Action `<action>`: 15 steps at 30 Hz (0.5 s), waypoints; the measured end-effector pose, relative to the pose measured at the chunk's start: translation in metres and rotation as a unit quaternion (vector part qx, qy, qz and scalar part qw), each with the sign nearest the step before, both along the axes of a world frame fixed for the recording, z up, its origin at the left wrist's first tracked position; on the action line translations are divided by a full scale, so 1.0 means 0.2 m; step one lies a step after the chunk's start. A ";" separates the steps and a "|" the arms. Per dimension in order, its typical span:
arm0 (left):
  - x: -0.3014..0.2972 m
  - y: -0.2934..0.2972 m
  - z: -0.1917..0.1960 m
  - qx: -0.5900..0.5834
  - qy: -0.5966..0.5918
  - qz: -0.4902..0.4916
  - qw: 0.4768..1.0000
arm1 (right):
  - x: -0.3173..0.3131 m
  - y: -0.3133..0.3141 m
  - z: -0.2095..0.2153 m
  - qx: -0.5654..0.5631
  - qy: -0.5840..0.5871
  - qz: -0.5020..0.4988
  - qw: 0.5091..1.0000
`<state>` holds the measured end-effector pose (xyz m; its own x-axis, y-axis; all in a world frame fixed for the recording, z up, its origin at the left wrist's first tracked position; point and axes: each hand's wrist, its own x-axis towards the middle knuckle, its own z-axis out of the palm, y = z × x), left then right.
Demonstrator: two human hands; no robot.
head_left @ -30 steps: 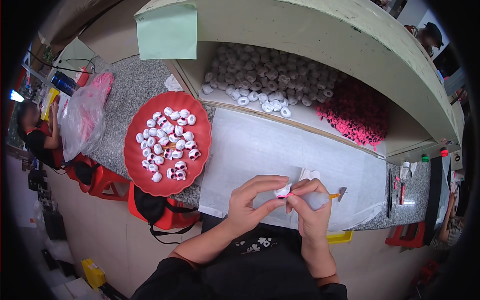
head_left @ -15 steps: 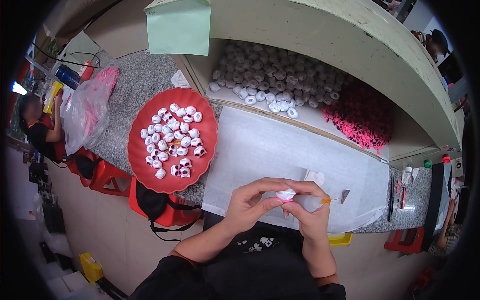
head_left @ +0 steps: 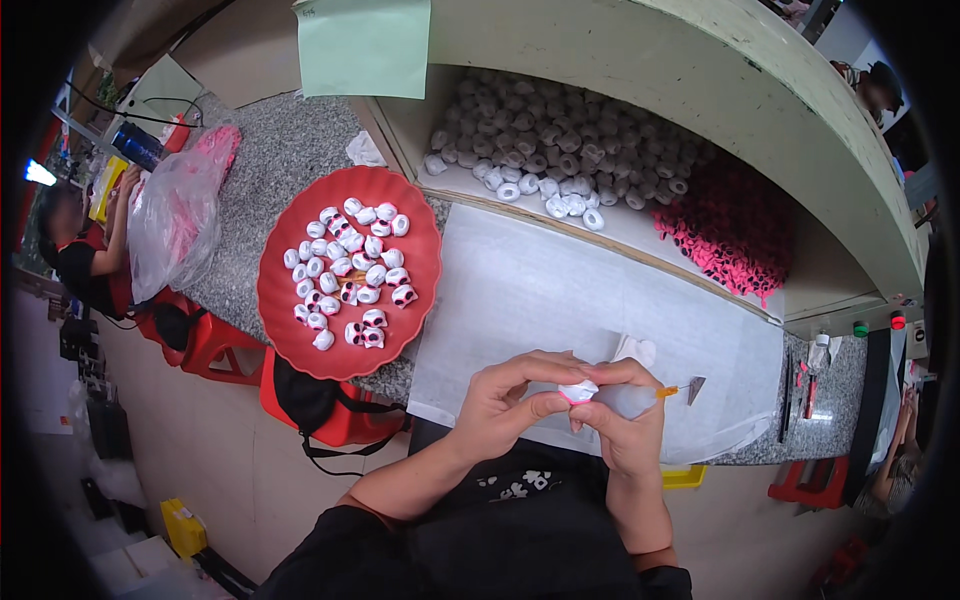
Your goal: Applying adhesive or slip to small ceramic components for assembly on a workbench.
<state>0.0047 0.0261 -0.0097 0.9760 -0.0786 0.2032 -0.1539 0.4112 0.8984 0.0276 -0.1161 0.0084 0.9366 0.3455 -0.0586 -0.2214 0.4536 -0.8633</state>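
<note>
Above the near edge of a white work sheet [head_left: 540,290], both my hands pinch a small white rounded piece with a pink rim [head_left: 579,391]. My left hand [head_left: 510,405] grips it from the left, between thumb and curled fingers. On the other side, my right hand [head_left: 630,430] has its thumb and fingertips against the same piece. A translucent squeeze bottle [head_left: 632,402] with an orange needle tip is also tucked in my right hand, its tip pointing right. Left of my hands, a red scalloped tray [head_left: 275,330] bears several white skull-like pieces [head_left: 341,267] with pink and black markings.
A shelf bin behind the sheet holds a heap of white pieces [head_left: 560,140] and a pile of pink-and-black parts [head_left: 725,235]. On the sheet lie a crumpled white tissue [head_left: 636,349] and a small metal triangle [head_left: 696,389]. A co-worker [head_left: 85,250] sits at far left.
The white piece has turned slightly in my fingers, its pink rim now slanting. Both hands keep their pinch and the bottle stays in my right hand. The view has shifted a little.
</note>
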 end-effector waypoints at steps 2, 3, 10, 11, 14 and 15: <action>0.00 0.00 0.00 0.010 -0.010 0.002 1.000 | 0.00 0.01 0.01 0.002 0.004 0.001 1.000; 0.00 0.01 0.00 0.018 -0.016 0.007 1.000 | 0.00 0.01 0.01 0.000 0.004 0.000 1.000; 0.01 0.02 0.05 0.053 0.007 -0.009 0.999 | 0.01 0.01 0.02 -0.011 0.010 -0.010 1.000; 0.00 0.03 0.06 0.053 0.008 -0.009 0.999 | 0.01 0.01 0.02 -0.010 0.010 -0.010 1.000; -0.01 0.02 0.06 0.037 0.003 0.017 0.999 | 0.01 0.01 0.03 -0.031 0.004 0.027 0.999; -0.01 0.02 0.05 0.024 0.005 0.013 1.000 | 0.01 0.01 0.02 -0.035 0.005 0.026 0.999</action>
<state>0.0018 0.0308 -0.0005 0.9796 -0.0632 0.1910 -0.1555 0.3641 0.9183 0.0301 -0.1135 0.0132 0.9164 0.3891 -0.0934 -0.2518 0.3792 -0.8904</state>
